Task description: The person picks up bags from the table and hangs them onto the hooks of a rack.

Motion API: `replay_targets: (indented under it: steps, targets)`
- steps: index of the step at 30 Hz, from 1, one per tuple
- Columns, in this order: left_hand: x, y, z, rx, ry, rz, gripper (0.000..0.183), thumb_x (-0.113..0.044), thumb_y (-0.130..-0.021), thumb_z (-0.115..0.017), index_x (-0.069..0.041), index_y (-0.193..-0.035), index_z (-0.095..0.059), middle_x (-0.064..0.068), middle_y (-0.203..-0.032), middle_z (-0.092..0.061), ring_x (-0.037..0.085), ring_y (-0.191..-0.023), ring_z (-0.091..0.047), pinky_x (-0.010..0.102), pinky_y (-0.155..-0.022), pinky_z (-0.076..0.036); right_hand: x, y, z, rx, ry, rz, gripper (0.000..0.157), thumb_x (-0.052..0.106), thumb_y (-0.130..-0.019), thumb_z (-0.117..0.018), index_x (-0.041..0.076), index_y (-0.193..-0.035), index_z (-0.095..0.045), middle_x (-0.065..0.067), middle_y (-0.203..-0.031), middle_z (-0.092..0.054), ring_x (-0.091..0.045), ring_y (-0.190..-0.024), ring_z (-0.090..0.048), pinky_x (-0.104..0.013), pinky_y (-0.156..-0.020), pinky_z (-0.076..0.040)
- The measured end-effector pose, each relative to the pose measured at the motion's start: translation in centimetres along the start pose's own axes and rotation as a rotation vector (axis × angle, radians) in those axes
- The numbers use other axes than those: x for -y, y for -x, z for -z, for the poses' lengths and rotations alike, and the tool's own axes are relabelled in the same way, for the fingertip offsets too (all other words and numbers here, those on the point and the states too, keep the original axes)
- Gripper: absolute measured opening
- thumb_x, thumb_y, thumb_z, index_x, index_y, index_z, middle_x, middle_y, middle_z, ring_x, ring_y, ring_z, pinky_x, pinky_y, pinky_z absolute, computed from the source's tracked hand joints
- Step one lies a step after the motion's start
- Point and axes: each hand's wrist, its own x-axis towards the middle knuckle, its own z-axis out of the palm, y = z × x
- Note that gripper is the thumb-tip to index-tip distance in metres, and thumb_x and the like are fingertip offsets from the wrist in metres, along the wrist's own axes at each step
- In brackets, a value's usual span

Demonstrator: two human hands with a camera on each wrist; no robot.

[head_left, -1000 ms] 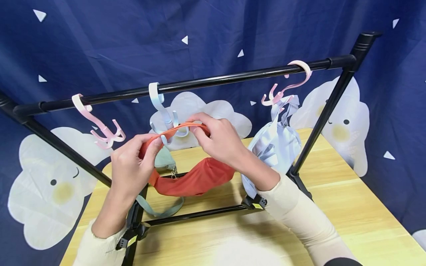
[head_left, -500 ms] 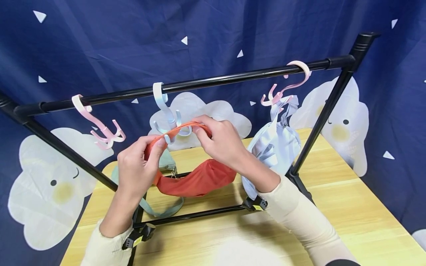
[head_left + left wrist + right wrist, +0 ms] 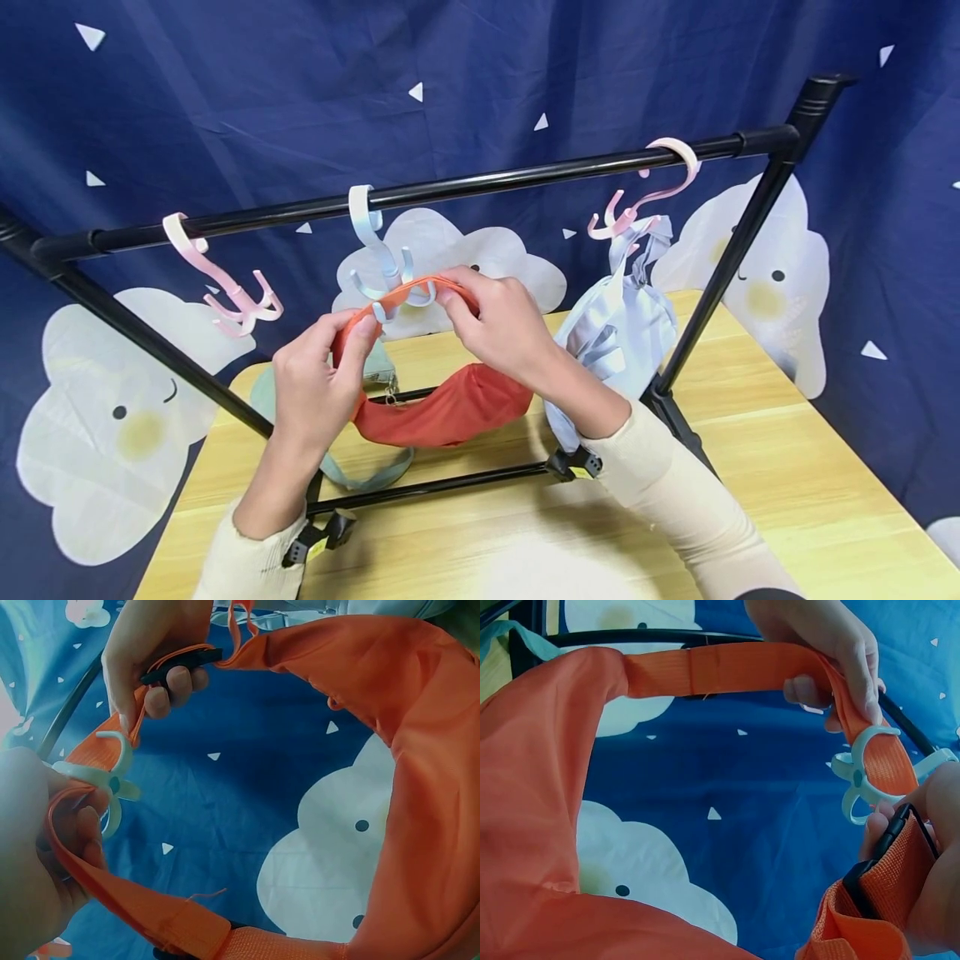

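Note:
An orange sling bag (image 3: 450, 408) hangs in a loop below both hands. My left hand (image 3: 318, 375) pinches its strap (image 3: 401, 292) between thumb and fingers on the left side. On the right, my right hand (image 3: 498, 321) grips the strap near a black buckle (image 3: 885, 840), fingers curled round it in the left wrist view. Between the hands the strap passes over the prongs of a light blue hook (image 3: 365, 221), which hangs from a black rail (image 3: 487, 179). One prong shows in front of the strap, close to my left thumb.
Pink hooks hang at the left (image 3: 236, 300) and right (image 3: 677, 150) of the rail. A pale blue bag (image 3: 637, 317) dangles from the right one. Behind the orange bag lies a green bag (image 3: 378, 362), its strap (image 3: 371, 482) reaching the wooden table (image 3: 787, 467). The rack's black leg (image 3: 738, 258) stands at right.
The light blue hook has slid a little right along the rail. My left hand has shifted right with it; my right hand has moved slightly, and both keep hold of the strap.

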Motion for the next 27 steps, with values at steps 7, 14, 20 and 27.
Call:
replay_targets:
  steps: [7,14,20,27]
  targets:
    - [0.4,0.7,-0.1,0.041,0.008,-0.010,0.015,-0.003,-0.091,-0.074,0.001,-0.106,-0.075,0.012,-0.074,-0.070,0.015,-0.063,-0.059,0.014,-0.063,-0.045,-0.4,0.2,0.1,0.021,-0.043,-0.027,0.025,0.024,-0.106,-0.054,0.017,-0.122,-0.072,0.005,-0.064,-0.057,-0.010,-0.056,-0.052,-0.029,-0.057,-0.043]
    - [0.9,1.4,0.0,0.073,0.021,0.010,0.018,-0.001,-0.093,-0.070,0.003,-0.110,-0.075,0.015,-0.080,-0.073,0.027,-0.075,-0.071,0.006,-0.078,-0.047,-0.9,0.5,0.1,-0.004,-0.091,-0.022,0.024,0.026,-0.107,-0.054,0.016,-0.121,-0.071,0.003,-0.069,-0.055,-0.012,-0.059,-0.051,-0.030,-0.058,-0.042]
    - [1.3,2.1,0.2,0.095,0.028,0.004,0.019,-0.005,-0.098,-0.066,0.000,-0.114,-0.075,0.013,-0.089,-0.076,0.024,-0.081,-0.072,0.006,-0.083,-0.049,-1.1,0.9,0.0,-0.007,-0.154,-0.022,0.022,0.026,-0.108,-0.053,0.013,-0.117,-0.068,0.003,-0.071,-0.058,-0.011,-0.061,-0.053,-0.028,-0.060,-0.045]
    - [1.8,2.8,0.5,0.130,0.003,0.000,0.022,-0.004,-0.096,-0.066,0.000,-0.116,-0.076,0.014,-0.095,-0.078,0.020,-0.082,-0.070,0.009,-0.070,-0.053,-1.3,1.4,0.1,-0.025,-0.168,-0.022,0.024,0.025,-0.107,-0.055,0.011,-0.122,-0.068,0.000,-0.087,-0.066,-0.011,-0.073,-0.059,-0.028,-0.067,-0.050]
